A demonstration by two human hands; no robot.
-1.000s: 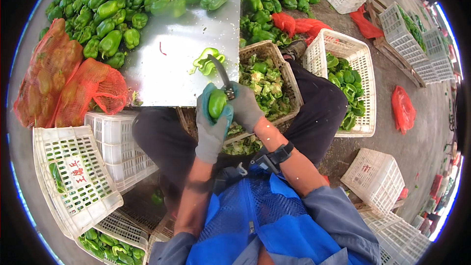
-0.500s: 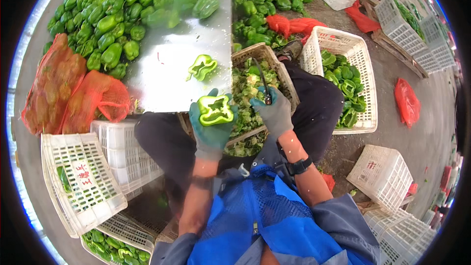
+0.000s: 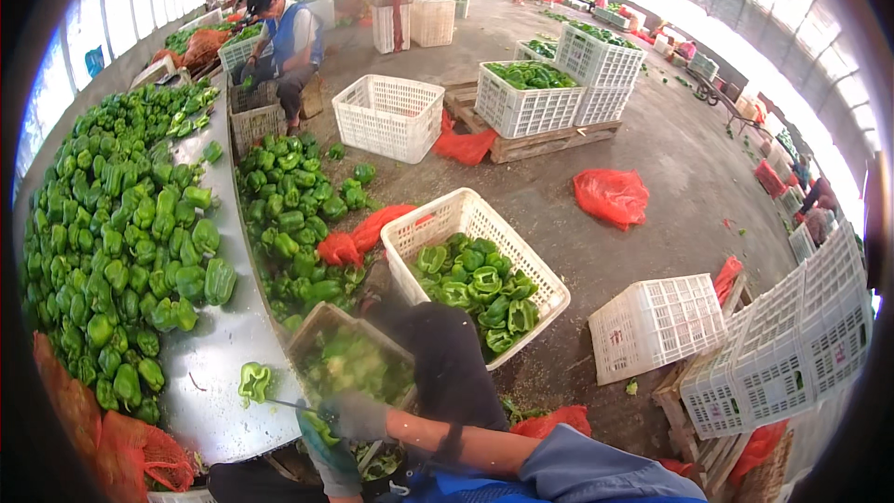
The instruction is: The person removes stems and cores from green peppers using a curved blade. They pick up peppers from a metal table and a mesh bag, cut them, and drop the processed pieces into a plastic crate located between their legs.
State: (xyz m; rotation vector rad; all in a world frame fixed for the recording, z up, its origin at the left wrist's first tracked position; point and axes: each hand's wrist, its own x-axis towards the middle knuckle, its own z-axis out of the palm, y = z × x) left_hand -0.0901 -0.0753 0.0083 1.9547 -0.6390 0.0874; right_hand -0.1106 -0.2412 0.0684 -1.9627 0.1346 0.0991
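Right grip (image 3: 358,416) extends leftward beside left grip (image 3: 328,452) cupping green pepper (image 3: 318,426).

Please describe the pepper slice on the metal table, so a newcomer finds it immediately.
Look left to the shiny metal table. On its near part, beside the right edge, lies the pepper slice. Unlike the heaped whole peppers, it is cut open and pale inside.

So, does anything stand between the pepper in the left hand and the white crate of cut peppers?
Yes. As seen here, the right hand, the brown crate and the bent right leg lie between the pepper and the white crate, whose top is open.
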